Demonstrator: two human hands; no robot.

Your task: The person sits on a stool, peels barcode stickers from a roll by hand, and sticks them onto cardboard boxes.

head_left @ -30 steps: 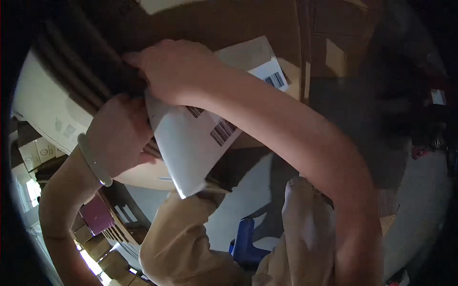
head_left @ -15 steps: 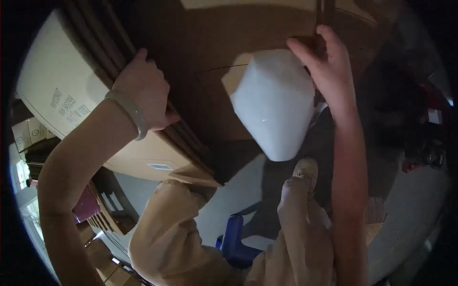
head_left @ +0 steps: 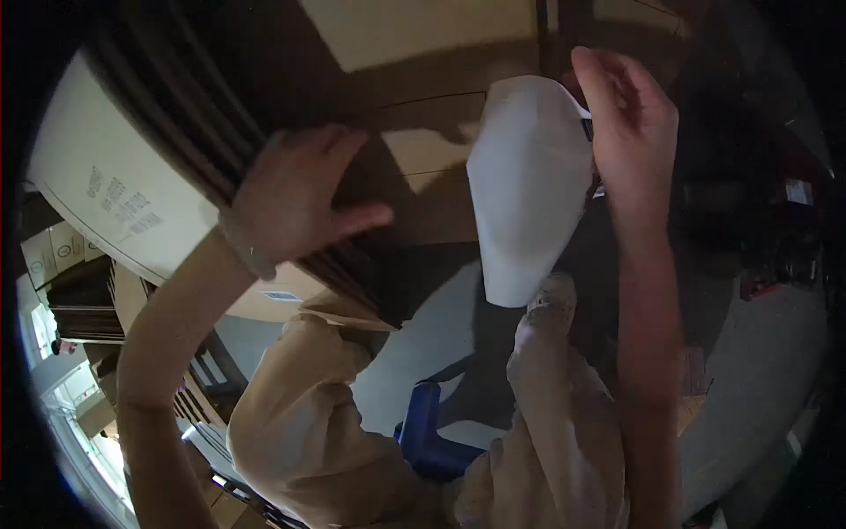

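Note:
My left hand (head_left: 300,189) is a little smeared by motion, with its thumb and fingers apart and nothing in them. It is in front of the edges of a stack of flattened cardboard boxes (head_left: 189,110), with its fingers toward the brown cardboard behind. On the right, my right hand (head_left: 636,132) has curled fingers at the edge of a curved white sheet (head_left: 529,176), which hangs down from it. A small dark printed patch shows at the sheet's right edge, by the palm. The exact grip is partly hidden.
A large brown cardboard surface (head_left: 414,44) stands ahead. Below it are the grey floor (head_left: 441,326), my legs and a blue angled piece (head_left: 427,432). More cardboard is stacked at far left (head_left: 84,309). Dark and red items (head_left: 767,278) lie to the right.
My left hand has come off the cardboard stack's edge and opened, moving slightly right. My right hand has moved away from the cardboard, and the white sheet has shifted right and turned.

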